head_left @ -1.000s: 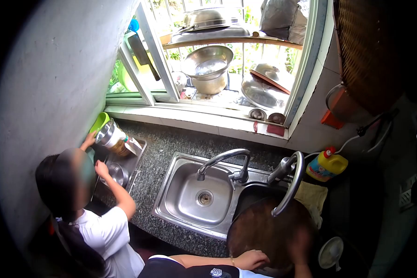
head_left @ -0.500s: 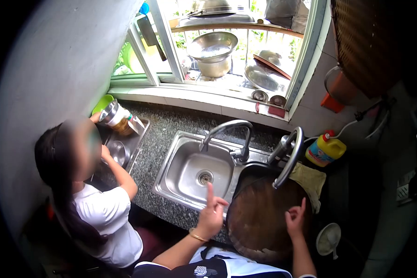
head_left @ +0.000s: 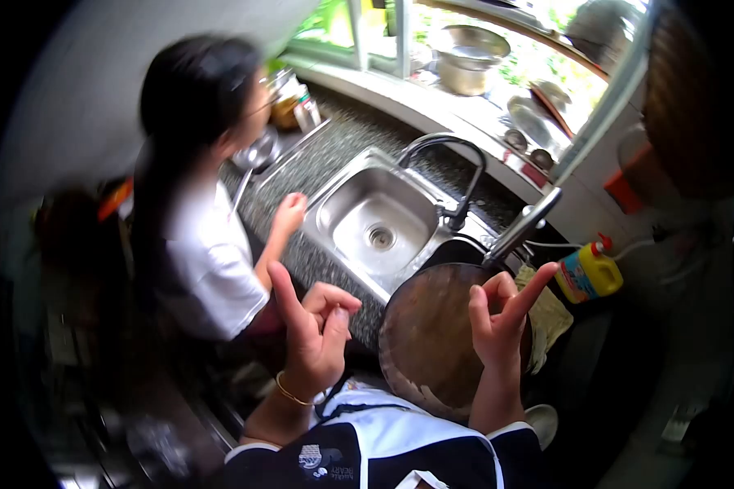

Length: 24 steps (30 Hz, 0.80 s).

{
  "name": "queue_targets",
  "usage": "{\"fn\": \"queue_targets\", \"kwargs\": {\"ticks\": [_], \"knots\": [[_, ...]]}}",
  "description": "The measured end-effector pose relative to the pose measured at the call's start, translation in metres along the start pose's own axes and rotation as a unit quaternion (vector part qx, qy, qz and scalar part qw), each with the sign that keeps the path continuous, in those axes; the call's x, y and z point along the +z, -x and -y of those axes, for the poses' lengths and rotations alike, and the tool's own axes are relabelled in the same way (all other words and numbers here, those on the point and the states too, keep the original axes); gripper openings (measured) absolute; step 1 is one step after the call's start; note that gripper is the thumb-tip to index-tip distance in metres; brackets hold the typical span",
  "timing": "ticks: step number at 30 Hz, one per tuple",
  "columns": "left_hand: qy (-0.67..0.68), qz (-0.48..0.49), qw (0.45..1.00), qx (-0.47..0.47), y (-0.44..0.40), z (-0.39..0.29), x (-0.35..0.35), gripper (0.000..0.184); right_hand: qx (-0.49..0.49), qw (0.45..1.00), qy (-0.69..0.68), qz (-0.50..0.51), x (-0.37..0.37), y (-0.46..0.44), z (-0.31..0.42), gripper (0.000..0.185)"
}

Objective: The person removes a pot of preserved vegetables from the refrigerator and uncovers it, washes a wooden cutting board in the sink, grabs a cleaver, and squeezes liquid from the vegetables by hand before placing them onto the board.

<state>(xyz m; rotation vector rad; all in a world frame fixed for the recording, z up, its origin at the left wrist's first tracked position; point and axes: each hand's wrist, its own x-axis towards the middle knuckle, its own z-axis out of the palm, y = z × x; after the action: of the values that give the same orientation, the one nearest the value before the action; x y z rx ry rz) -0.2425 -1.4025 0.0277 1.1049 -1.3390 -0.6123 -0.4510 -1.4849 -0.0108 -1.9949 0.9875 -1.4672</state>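
Both of my hands are raised in front of my apron, empty. My left hand [head_left: 314, 338], with a bangle at the wrist, is in front of the near edge of the steel sink [head_left: 342, 173]; its index finger points up and the others are curled. My right hand [head_left: 501, 322] is over a large round brown board or lid [head_left: 424, 338], its index finger stretched up and to the right, apart from the thumb. Whether it touches the board I cannot tell. A curved faucet [head_left: 457, 140] stands behind the basin.
Another person [head_left: 208, 236] stands at left, one hand [head_left: 289, 213] near the sink. A yellow bottle [head_left: 599, 275] and a cloth [head_left: 553, 314] are at right. Metal pots [head_left: 465, 61] stand beyond the window. A drain tray [head_left: 289, 155] with containers is on the counter [head_left: 359, 122].
My view has swung left and tilted. Both my hands have risen higher in view, index fingers still stretched out. The other person has turned and brought a hand away from the tray toward the sink.
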Motion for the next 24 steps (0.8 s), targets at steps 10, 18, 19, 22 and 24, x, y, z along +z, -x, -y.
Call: {"fn": "queue_targets", "kwargs": {"ticks": [10, 18, 19, 22, 24], "knots": [[-0.113, -0.182, 0.976, 0.029, 0.081, -0.021, -0.037, 0.078, 0.036, 0.993, -0.114, 0.016, 0.040, 0.011, 0.029, 0.087], [-0.281, -0.297, 0.908, -0.094, 0.192, -0.036, -0.110, 0.071, -0.005, 0.945, -0.277, 0.176, 0.129, 0.077, 0.083, 0.086], [-0.291, -0.328, 0.894, -0.096, 0.213, -0.035, -0.122, 0.069, -0.002, 0.938, -0.266, 0.221, 0.137, 0.087, 0.086, 0.086], [-0.362, -0.429, 0.810, -0.168, 0.287, -0.044, -0.162, 0.061, -0.030, 0.904, -0.286, 0.318, 0.175, 0.125, 0.108, 0.084], [-0.404, -0.499, 0.738, -0.207, 0.345, -0.054, -0.197, 0.050, -0.066, 0.878, -0.274, 0.386, 0.201, 0.155, 0.128, 0.085]]}}
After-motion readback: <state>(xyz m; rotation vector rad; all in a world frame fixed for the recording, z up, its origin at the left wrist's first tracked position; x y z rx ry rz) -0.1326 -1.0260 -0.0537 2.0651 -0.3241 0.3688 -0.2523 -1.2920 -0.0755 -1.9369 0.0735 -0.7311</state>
